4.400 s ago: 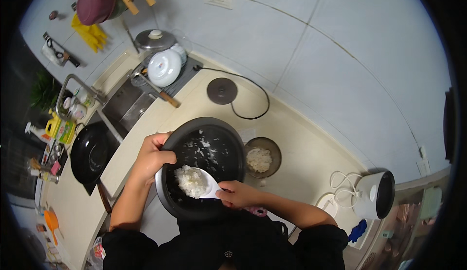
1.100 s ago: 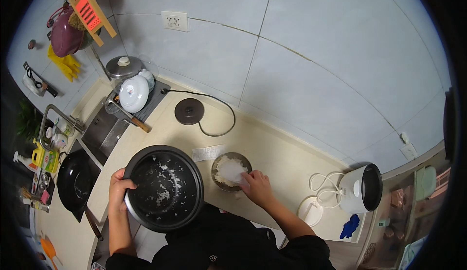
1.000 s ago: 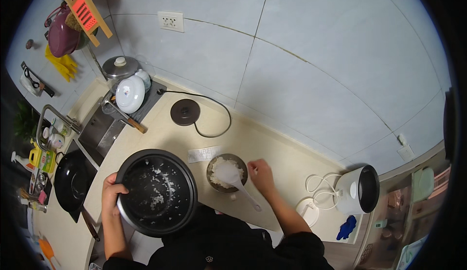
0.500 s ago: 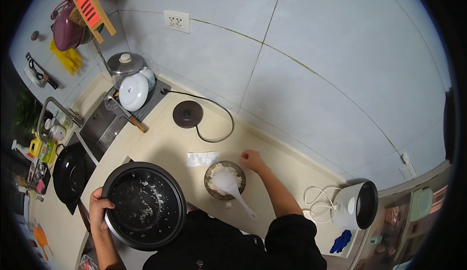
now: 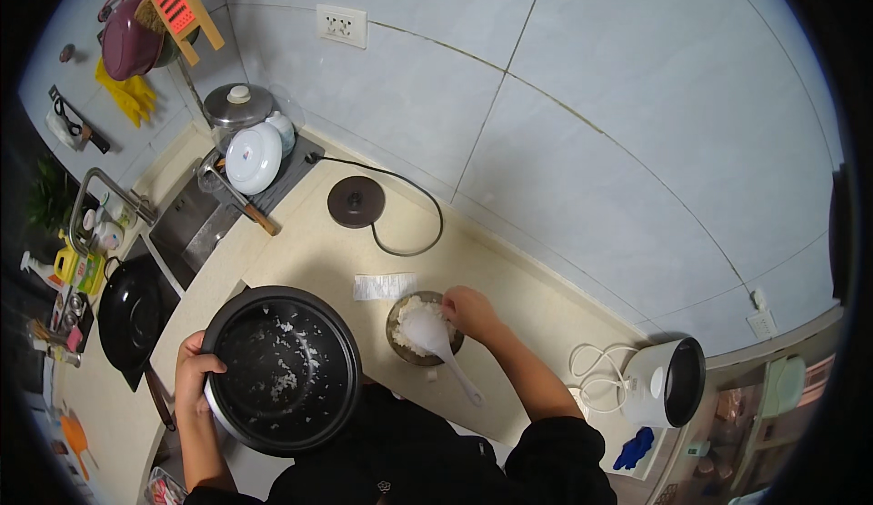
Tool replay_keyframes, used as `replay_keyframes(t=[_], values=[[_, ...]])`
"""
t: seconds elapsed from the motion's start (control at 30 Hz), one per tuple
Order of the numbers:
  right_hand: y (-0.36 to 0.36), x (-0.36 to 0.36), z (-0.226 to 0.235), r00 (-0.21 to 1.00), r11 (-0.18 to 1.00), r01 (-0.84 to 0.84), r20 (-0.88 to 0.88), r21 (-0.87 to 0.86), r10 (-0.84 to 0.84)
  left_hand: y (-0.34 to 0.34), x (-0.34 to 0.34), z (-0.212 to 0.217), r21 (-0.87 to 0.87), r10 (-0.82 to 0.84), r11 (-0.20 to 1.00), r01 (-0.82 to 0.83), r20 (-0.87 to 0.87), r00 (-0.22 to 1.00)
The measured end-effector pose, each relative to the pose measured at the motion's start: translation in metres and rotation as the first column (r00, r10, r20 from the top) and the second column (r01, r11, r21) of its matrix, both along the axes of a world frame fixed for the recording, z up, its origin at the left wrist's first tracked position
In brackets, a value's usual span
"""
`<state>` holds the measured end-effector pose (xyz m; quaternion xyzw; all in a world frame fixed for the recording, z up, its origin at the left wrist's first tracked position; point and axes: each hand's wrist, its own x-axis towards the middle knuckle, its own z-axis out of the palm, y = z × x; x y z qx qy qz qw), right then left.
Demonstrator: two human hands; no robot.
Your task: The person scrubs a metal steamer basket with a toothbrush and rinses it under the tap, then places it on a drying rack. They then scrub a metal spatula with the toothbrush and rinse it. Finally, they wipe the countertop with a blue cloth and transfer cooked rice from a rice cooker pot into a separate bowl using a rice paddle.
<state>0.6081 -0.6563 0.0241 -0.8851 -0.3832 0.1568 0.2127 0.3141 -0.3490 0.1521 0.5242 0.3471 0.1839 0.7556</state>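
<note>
My left hand (image 5: pixel 195 370) grips the rim of a black rice cooker pot (image 5: pixel 282 373), thumb over the edge. The pot is tipped so its inside shows, with rice grains stuck to the bottom and wall. On the counter to its right stands a metal bowl (image 5: pixel 391 337) of cooked rice (image 5: pixel 408 316). A white rice paddle (image 5: pixel 432 337) lies across the rice, its handle sticking out over the near rim. My right hand (image 5: pixel 468 312) is at the bowl's far right rim with fingers curled together; what they pinch, if anything, is hidden.
A paper slip (image 5: pixel 385 286) lies behind the bowl, and a dark round kettle base (image 5: pixel 356 201) with its cord farther back. Leftward are the sink (image 5: pixel 186 223), a black wok (image 5: pixel 130 310) and a wooden-handled tool (image 5: pixel 259 219). A white rice cooker body (image 5: pixel 657 382) lies at right.
My right hand has moved left and slightly down, from beside the bowl onto its rim. The pot in my left hand has shifted a little right and up.
</note>
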Motion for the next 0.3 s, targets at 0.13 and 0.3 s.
replay_keyframes(t=[0.13,0.3], values=[[-0.004,-0.002,-0.017,0.998,0.998,-0.007,0.056,0.058,0.004,-0.003,0.003,0.003,-0.001,-0.026,1.0,0.026,-0.007,1.0],[-0.003,-0.005,-0.01,1.0,0.998,0.02,0.017,0.066,-0.022,0.006,-0.002,-0.008,0.031,-0.053,0.998,0.054,-0.036,0.998]])
